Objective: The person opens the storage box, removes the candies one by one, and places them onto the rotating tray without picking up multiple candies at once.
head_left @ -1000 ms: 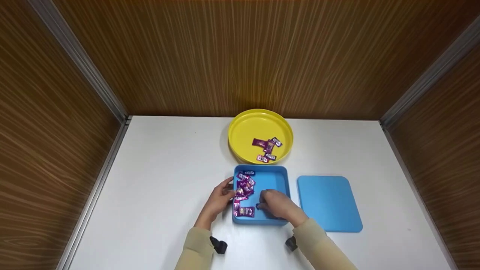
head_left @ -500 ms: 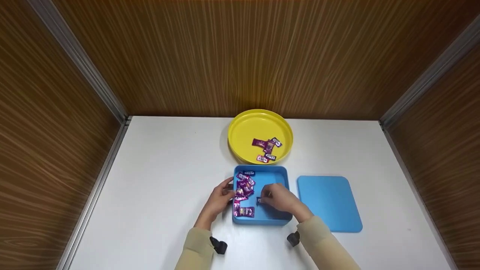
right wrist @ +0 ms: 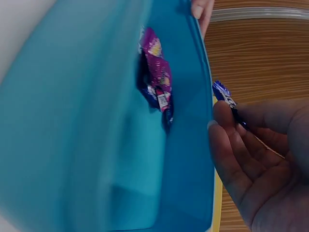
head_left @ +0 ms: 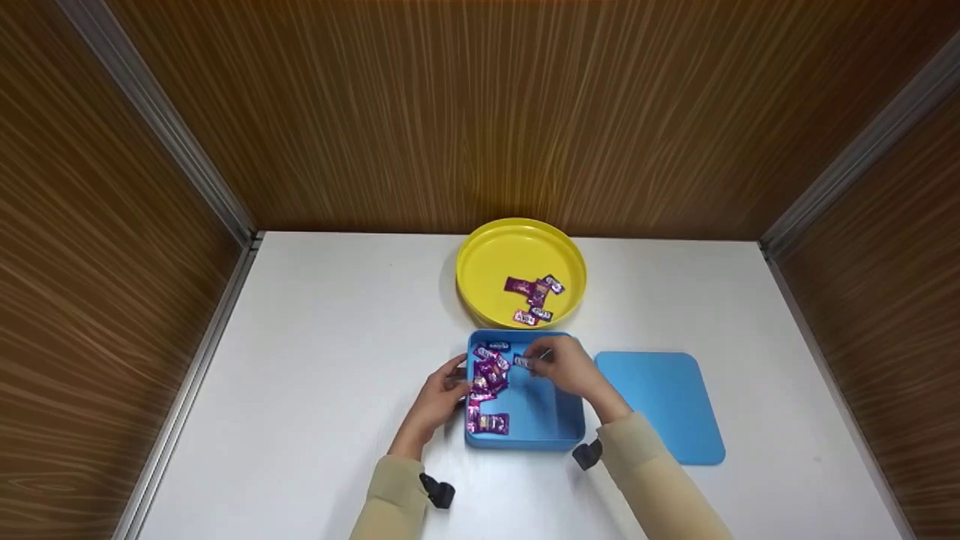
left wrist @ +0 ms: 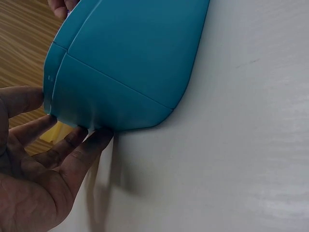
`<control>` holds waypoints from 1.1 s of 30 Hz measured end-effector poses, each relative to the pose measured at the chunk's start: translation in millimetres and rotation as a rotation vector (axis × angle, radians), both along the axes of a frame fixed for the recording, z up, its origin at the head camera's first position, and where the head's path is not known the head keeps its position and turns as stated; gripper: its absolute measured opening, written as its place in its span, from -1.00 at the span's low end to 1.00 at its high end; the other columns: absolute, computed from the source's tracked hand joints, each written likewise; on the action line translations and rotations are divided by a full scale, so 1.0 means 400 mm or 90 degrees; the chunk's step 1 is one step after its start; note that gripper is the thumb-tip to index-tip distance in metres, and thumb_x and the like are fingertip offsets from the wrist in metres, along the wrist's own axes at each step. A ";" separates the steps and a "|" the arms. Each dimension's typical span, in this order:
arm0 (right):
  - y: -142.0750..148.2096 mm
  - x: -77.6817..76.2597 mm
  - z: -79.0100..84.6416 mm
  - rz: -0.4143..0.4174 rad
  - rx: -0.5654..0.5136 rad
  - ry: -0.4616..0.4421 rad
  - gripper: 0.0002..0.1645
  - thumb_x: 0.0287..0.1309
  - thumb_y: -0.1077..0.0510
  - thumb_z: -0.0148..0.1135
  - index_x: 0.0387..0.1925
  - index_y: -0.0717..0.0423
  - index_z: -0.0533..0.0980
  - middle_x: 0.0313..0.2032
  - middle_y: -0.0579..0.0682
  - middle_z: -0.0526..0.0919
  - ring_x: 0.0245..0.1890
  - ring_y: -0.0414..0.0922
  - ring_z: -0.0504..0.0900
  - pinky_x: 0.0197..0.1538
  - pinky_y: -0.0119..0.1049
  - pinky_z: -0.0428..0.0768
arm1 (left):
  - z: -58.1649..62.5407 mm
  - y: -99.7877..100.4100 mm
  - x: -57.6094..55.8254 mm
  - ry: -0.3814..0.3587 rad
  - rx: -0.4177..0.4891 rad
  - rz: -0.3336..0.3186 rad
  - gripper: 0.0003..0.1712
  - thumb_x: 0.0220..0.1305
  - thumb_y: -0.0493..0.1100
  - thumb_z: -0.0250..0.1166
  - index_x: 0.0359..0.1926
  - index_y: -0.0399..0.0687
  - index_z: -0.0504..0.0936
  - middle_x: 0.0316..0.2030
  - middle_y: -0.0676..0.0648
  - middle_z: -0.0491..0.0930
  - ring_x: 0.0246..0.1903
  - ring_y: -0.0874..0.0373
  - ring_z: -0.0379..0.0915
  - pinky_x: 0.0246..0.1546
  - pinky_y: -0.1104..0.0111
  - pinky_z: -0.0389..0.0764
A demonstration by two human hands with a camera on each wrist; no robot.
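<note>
A blue square box (head_left: pixel 559 431) stands on the table with several purple-wrapped candies (head_left: pixel 491 375) along its left side. My left hand (head_left: pixel 435 401) holds the box's left wall, fingers outside and thumb at the rim; in the left wrist view, the fingertips (left wrist: pixel 104 137) touch the outer wall. Above the box's far part, my right hand (head_left: pixel 562 365) pinches a small dark blue-purple candy (head_left: pixel 523 361) between thumb and fingers. That candy (right wrist: pixel 226 99) is partly hidden by the fingers in the right wrist view, where candies (right wrist: pixel 159 67) inside the box also show.
Behind the box is a round yellow tray (head_left: pixel 487 259) with several wrapped candies (head_left: pixel 536 291) at its lower right. A flat blue lid (head_left: pixel 664 409) lies right of the box. Wood-patterned panels (head_left: pixel 510 112) enclose the white table (head_left: pixel 322 360).
My right hand has risen from the near part of the box and moved toward its far side, carrying the pinched candy. The left hand has stayed at the box's left wall.
</note>
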State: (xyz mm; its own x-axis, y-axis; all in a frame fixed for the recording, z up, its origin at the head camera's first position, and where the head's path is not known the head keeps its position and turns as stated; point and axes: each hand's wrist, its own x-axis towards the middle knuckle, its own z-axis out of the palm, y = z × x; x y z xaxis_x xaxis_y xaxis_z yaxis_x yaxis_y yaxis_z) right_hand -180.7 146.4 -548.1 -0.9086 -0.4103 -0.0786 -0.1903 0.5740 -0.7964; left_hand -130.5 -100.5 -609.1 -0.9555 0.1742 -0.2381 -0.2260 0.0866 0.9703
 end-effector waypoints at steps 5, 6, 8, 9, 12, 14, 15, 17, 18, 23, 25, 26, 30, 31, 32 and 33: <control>-0.007 -0.034 0.018 -0.086 -0.005 0.013 -0.90 0.25 0.32 0.25 -0.26 0.17 0.66 -0.38 -0.04 0.68 -0.42 -0.13 0.66 -0.29 -0.23 0.68 | -0.005 0.001 -0.003 0.001 -0.009 0.001 -0.37 0.41 -0.30 0.13 0.45 -0.18 0.23 0.22 -0.30 0.39 0.12 -0.09 0.43 0.11 0.11 0.50; -0.008 -0.041 0.020 -0.100 -0.005 0.020 -0.91 0.25 0.31 0.26 -0.25 0.17 0.66 -0.38 -0.04 0.68 -0.42 -0.12 0.65 -0.29 -0.23 0.68 | -0.005 0.001 -0.004 -0.001 -0.010 0.001 -0.37 0.40 -0.30 0.13 0.45 -0.17 0.24 0.22 -0.30 0.39 0.12 -0.08 0.43 0.12 0.12 0.50; -0.011 -0.056 0.025 -0.126 0.004 0.037 -0.92 0.25 0.28 0.28 -0.26 0.17 0.67 -0.38 -0.03 0.68 -0.42 -0.10 0.63 -0.28 -0.22 0.66 | -0.006 0.001 -0.004 -0.001 -0.010 0.000 -0.37 0.40 -0.30 0.13 0.45 -0.17 0.24 0.22 -0.30 0.39 0.12 -0.08 0.44 0.12 0.12 0.50; -0.012 -0.062 0.027 -0.140 0.010 0.044 -0.93 0.24 0.27 0.29 -0.27 0.17 0.67 -0.38 -0.02 0.68 -0.42 -0.09 0.62 -0.28 -0.21 0.66 | -0.006 0.000 -0.004 0.001 -0.010 -0.001 -0.37 0.40 -0.30 0.13 0.45 -0.18 0.24 0.21 -0.31 0.39 0.12 -0.09 0.44 0.12 0.11 0.50; -0.017 -0.084 0.032 -0.174 0.022 0.067 -0.92 0.22 0.27 0.31 -0.29 0.21 0.68 -0.36 0.04 0.70 -0.40 -0.07 0.60 -0.24 -0.17 0.64 | -0.005 -0.001 -0.003 0.003 -0.009 0.000 -0.37 0.40 -0.30 0.14 0.45 -0.18 0.24 0.21 -0.31 0.40 0.11 -0.09 0.44 0.12 0.11 0.49; -0.022 -0.098 0.034 -0.200 0.026 0.068 -0.92 0.21 0.27 0.32 -0.31 0.22 0.68 -0.35 0.06 0.70 -0.39 -0.06 0.61 -0.23 -0.16 0.64 | -0.005 -0.001 -0.003 0.007 -0.009 0.000 -0.37 0.40 -0.30 0.14 0.45 -0.19 0.24 0.21 -0.32 0.40 0.11 -0.10 0.44 0.12 0.11 0.49; -0.025 -0.104 0.035 -0.212 0.026 0.064 -0.92 0.21 0.27 0.32 -0.32 0.23 0.67 -0.36 0.07 0.70 -0.39 -0.06 0.61 -0.24 -0.16 0.64 | -0.005 -0.001 -0.003 0.009 -0.011 0.000 -0.37 0.40 -0.29 0.14 0.45 -0.19 0.24 0.21 -0.32 0.40 0.11 -0.10 0.44 0.12 0.10 0.49; -0.029 -0.117 0.034 -0.229 0.027 0.059 -0.93 0.19 0.28 0.32 -0.33 0.24 0.67 -0.38 0.08 0.69 -0.41 -0.05 0.62 -0.28 -0.18 0.65 | -0.003 -0.001 -0.002 0.008 -0.012 -0.001 -0.37 0.41 -0.29 0.14 0.45 -0.19 0.23 0.22 -0.31 0.39 0.12 -0.11 0.43 0.12 0.10 0.48; -0.031 -0.123 0.032 -0.236 0.028 0.056 -0.93 0.19 0.28 0.32 -0.34 0.24 0.67 -0.39 0.08 0.69 -0.42 -0.06 0.62 -0.30 -0.20 0.64 | -0.002 -0.001 -0.002 0.005 -0.013 -0.002 -0.37 0.41 -0.29 0.13 0.46 -0.18 0.22 0.22 -0.31 0.39 0.13 -0.11 0.42 0.13 0.10 0.48; -0.037 -0.149 0.019 -0.250 0.027 0.033 -0.92 0.18 0.29 0.31 -0.36 0.28 0.66 -0.42 0.10 0.68 -0.46 -0.06 0.63 -0.36 -0.26 0.64 | -0.002 0.001 -0.005 -0.009 -0.022 -0.002 -0.36 0.41 -0.29 0.12 0.46 -0.16 0.21 0.23 -0.28 0.39 0.14 -0.10 0.42 0.12 0.11 0.49; -0.036 -0.158 0.013 -0.259 0.019 0.006 -0.90 0.21 0.28 0.30 -0.34 0.28 0.66 -0.39 0.11 0.67 -0.44 -0.06 0.64 -0.33 -0.27 0.65 | -0.003 0.002 -0.007 -0.010 -0.026 0.000 -0.37 0.41 -0.29 0.13 0.46 -0.15 0.23 0.22 -0.27 0.39 0.13 -0.09 0.42 0.13 0.12 0.49; -0.036 -0.162 0.010 -0.264 0.015 -0.009 -0.90 0.22 0.28 0.29 -0.32 0.29 0.65 -0.38 0.12 0.67 -0.43 -0.05 0.64 -0.32 -0.26 0.67 | -0.003 0.002 -0.008 -0.011 -0.027 0.000 -0.37 0.41 -0.28 0.13 0.46 -0.14 0.23 0.22 -0.27 0.40 0.13 -0.09 0.42 0.13 0.12 0.49; -0.033 -0.173 0.002 -0.283 0.015 -0.054 -0.88 0.26 0.27 0.27 -0.26 0.30 0.64 -0.36 0.13 0.65 -0.40 -0.03 0.64 -0.27 -0.24 0.67 | -0.004 0.002 -0.008 -0.009 -0.030 0.001 -0.36 0.41 -0.28 0.15 0.46 -0.15 0.23 0.23 -0.28 0.39 0.13 -0.10 0.41 0.14 0.11 0.48; -0.033 -0.175 0.001 -0.285 0.016 -0.060 -0.88 0.26 0.27 0.27 -0.26 0.29 0.63 -0.36 0.13 0.65 -0.40 -0.03 0.64 -0.26 -0.24 0.67 | -0.004 0.002 -0.008 -0.008 -0.027 0.001 -0.36 0.40 -0.28 0.15 0.46 -0.16 0.23 0.23 -0.29 0.39 0.13 -0.11 0.41 0.14 0.10 0.48; -0.034 -0.178 0.000 -0.286 0.019 -0.062 -0.88 0.27 0.27 0.26 -0.27 0.29 0.63 -0.36 0.13 0.65 -0.40 -0.03 0.64 -0.26 -0.23 0.67 | -0.003 0.001 -0.008 -0.008 -0.025 0.002 -0.36 0.40 -0.27 0.15 0.46 -0.16 0.23 0.23 -0.29 0.38 0.14 -0.11 0.41 0.14 0.10 0.47; -0.035 -0.180 -0.001 -0.285 0.018 -0.064 -0.88 0.27 0.27 0.26 -0.27 0.29 0.63 -0.36 0.13 0.65 -0.40 -0.03 0.63 -0.27 -0.24 0.67 | 0.001 0.001 -0.008 -0.008 -0.024 0.001 -0.36 0.41 -0.29 0.14 0.46 -0.19 0.22 0.23 -0.31 0.38 0.14 -0.13 0.40 0.14 0.09 0.47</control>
State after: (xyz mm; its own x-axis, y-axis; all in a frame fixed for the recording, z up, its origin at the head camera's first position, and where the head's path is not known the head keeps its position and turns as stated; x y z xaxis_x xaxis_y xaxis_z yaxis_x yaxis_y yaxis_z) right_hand -252.6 132.4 -548.4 -0.9831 0.0249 -0.1812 0.1592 0.6044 -0.7806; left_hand -133.6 -100.3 -608.9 -0.9528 0.1629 -0.2561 -0.2380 0.1228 0.9635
